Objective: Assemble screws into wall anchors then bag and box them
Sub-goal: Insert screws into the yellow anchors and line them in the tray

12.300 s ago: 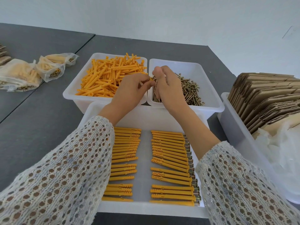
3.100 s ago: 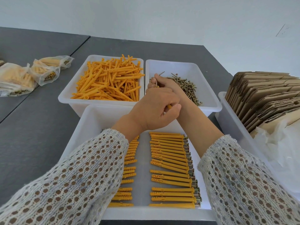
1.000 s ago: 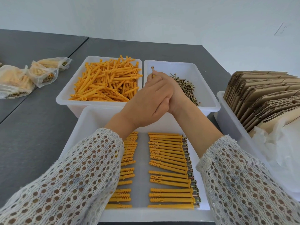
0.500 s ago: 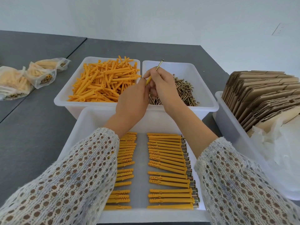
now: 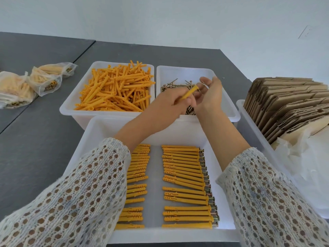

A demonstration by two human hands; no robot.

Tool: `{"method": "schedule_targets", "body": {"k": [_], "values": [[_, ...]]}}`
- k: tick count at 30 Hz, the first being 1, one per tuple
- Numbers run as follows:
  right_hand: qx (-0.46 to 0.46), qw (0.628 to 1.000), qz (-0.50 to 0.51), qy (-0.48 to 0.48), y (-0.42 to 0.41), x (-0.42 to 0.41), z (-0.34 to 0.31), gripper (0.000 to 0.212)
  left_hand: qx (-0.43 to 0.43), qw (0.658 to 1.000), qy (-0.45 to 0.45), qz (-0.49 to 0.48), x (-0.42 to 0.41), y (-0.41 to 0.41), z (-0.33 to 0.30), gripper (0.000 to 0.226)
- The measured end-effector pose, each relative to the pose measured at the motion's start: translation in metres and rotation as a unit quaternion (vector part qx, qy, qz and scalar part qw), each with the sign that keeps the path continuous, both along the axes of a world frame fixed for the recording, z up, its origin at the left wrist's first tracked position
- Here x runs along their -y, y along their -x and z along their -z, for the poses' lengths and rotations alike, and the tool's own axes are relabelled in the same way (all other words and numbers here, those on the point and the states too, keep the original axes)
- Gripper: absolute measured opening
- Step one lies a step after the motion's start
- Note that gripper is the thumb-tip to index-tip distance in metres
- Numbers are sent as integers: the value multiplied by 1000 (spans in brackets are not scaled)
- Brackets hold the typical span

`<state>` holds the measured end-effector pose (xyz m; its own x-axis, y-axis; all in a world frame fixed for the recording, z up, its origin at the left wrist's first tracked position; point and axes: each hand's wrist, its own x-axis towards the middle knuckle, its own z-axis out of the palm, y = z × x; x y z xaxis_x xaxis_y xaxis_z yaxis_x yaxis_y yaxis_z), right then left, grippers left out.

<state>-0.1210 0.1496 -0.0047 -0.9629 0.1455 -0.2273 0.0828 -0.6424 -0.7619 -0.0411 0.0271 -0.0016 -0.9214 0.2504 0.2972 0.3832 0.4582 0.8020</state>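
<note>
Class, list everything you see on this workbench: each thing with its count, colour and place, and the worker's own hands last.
loose anchors: many, orange, far left bin
screws: many, brassy, far right bin
assembled anchors: two rows, orange, near tray
near tray: one, white, nearest
filled bags: several, clear, table left
flat cartons: stack, brown, right bin
table: grey
left hand: holds one orange anchor
right hand: fingers relaxed, over screws

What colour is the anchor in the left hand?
Orange-yellow: the anchor, gripped by the left hand, shows clearly in the head view.
</note>
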Motion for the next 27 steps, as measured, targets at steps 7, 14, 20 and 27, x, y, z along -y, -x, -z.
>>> {"method": "schedule_targets", "body": {"k": [7, 14, 20, 27], "values": [[47, 996, -4, 80, 11, -17, 12, 24, 24, 991, 114, 61, -13, -11, 4, 17], [13, 998, -45, -47, 11, -9, 12, 17, 72, 984, 125, 107, -22, -15, 8, 15], [12, 994, -52, -92, 14, -8, 13, 21, 94, 978, 140, 123, -25, -16, 14, 19], [19, 995, -53, -88, 18, -9, 16, 20, 23, 943, 320, 90, -25, -18, 19, 35]]}}
